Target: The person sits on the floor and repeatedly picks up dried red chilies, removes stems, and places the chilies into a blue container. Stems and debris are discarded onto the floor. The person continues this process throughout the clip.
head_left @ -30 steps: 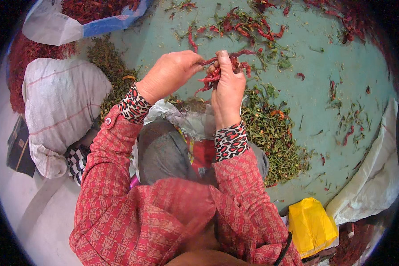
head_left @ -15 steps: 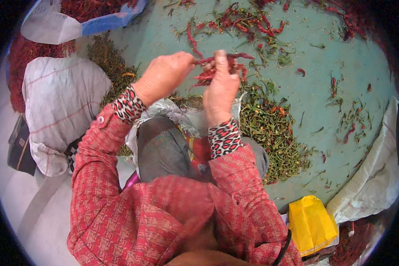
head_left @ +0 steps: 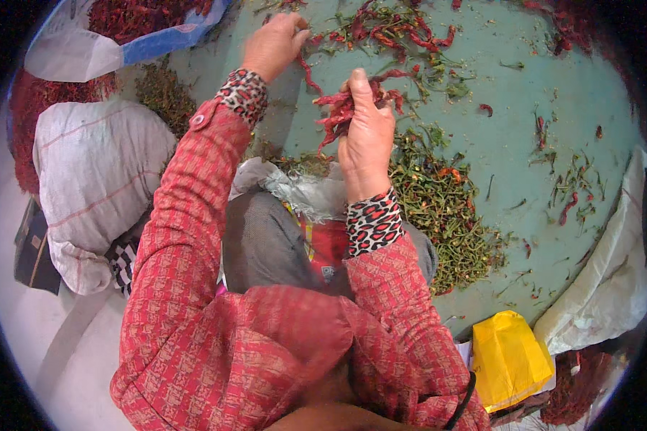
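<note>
My right hand (head_left: 366, 140) is closed round a bunch of dried red chilies (head_left: 336, 113), thumb raised on top; several wrinkled pods stick out on both sides. Farther off and to the left, my left hand (head_left: 273, 47) is stretched over the green surface with fingers bent, thumb and forefinger slightly apart. No chili shows in it. A long red chili (head_left: 308, 75) lies just below its fingertips. To its right is a loose spread of red chilies (head_left: 395, 32) mixed with green stems. Near my right wrist lies a heap of green stems (head_left: 446, 223).
At the left stands a stuffed white sack (head_left: 101, 187), with red chilies (head_left: 32, 129) and a blue-edged sheet (head_left: 169, 39) behind it. A yellow bag (head_left: 510, 363) and a white woven sheet (head_left: 597, 287) lie at the right. Stray stems dot the green surface (head_left: 510, 122).
My left hand has left the bunch in my right hand and moved away, up toward the spread chilies. The right hand still grips its bunch, tipped a little more upright.
</note>
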The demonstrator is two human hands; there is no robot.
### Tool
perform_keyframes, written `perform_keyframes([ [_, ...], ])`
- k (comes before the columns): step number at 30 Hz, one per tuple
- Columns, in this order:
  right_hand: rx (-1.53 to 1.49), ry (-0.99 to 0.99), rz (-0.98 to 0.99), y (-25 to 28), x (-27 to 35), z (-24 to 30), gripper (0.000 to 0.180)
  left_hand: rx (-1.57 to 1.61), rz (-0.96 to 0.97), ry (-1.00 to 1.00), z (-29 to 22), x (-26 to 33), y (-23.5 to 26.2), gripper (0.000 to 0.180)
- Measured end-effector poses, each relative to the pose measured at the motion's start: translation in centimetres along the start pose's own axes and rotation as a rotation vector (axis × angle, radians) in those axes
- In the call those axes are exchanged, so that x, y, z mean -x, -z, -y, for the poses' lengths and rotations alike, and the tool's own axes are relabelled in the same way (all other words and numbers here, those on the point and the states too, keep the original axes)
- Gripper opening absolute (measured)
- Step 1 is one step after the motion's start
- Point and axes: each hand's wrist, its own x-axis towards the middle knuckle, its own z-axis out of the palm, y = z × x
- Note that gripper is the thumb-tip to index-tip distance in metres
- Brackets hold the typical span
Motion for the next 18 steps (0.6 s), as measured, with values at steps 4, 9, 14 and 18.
perform_keyframes([
  [4,0.086,-0.009,0.011,0.0,0.0,-0.1,0.021,0.29,0.031,0.093,2.5,1.1,1.0,0.026],
  [9,0.266,0.003,0.128,-0.3,0.3,-0.4,0.023,0.878,0.169,0.222,-1.6,4.3,5.8,0.021],
  [14,0.471,-0.028,0.271,-0.5,0.7,-0.5,0.024,0.966,0.158,0.106,-5.0,6.5,6.7,0.013],
  [18,0.488,-0.004,0.338,-1.0,1.3,-0.3,0.019,0.859,0.13,0.104,-6.0,7.1,7.5,0.011],
])
